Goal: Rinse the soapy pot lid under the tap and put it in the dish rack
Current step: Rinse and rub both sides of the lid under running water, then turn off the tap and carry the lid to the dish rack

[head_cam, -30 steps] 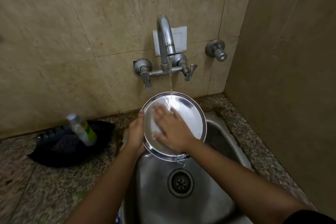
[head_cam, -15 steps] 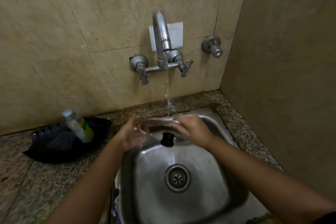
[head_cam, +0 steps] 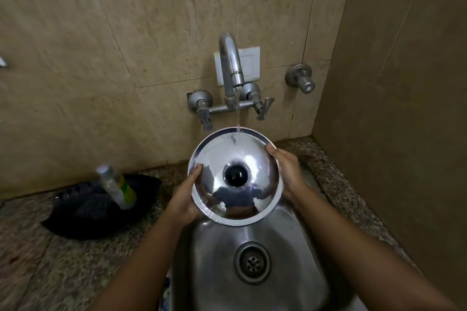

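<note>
Under the tap, pot lid now knob-side up, left hand and right hand fingers gripping its rim.

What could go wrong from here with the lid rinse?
1. The wet steel pot lid is gripped only at its rim by the left hand and right hand; it could slip into the sink.
2. Water from the tap hits only the lid's top edge, so lower areas may go unrinsed.
3. The tilted dome may shed water toward the person.
</note>
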Available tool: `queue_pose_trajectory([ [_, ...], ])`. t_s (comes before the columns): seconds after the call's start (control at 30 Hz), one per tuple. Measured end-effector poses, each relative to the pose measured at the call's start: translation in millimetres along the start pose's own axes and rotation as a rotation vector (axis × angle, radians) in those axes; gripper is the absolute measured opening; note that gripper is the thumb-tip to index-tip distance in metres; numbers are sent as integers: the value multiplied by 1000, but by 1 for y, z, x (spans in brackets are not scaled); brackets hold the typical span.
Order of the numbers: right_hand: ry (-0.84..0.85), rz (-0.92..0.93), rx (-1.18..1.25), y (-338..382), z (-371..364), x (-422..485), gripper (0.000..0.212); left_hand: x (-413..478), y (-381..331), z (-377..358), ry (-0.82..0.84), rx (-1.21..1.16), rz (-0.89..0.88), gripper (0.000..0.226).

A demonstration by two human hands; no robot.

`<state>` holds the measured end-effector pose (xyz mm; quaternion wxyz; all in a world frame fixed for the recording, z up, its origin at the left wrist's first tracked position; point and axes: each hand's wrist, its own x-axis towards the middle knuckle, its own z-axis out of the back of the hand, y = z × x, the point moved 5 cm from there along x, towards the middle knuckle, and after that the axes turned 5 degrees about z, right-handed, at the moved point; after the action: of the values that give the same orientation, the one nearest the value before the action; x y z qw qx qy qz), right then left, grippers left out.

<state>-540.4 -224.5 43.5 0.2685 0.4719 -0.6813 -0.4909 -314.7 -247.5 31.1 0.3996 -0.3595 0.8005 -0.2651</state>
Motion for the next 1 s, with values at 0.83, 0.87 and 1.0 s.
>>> queue_pose_trajectory([
  [0.83, 21, 368, -579, 52, -25, 40, 31, 13, -24, 0, -264, 186, -209, 36],
  [0.87, 27, 407, -599, 59, -33, 42, 28, 10, -25, 3, -262, 175, -210, 34],
  [1.0, -125, 528, -809, 75, -43, 52, 28, 0, -25, 15, -277, 171, -190, 34],
])
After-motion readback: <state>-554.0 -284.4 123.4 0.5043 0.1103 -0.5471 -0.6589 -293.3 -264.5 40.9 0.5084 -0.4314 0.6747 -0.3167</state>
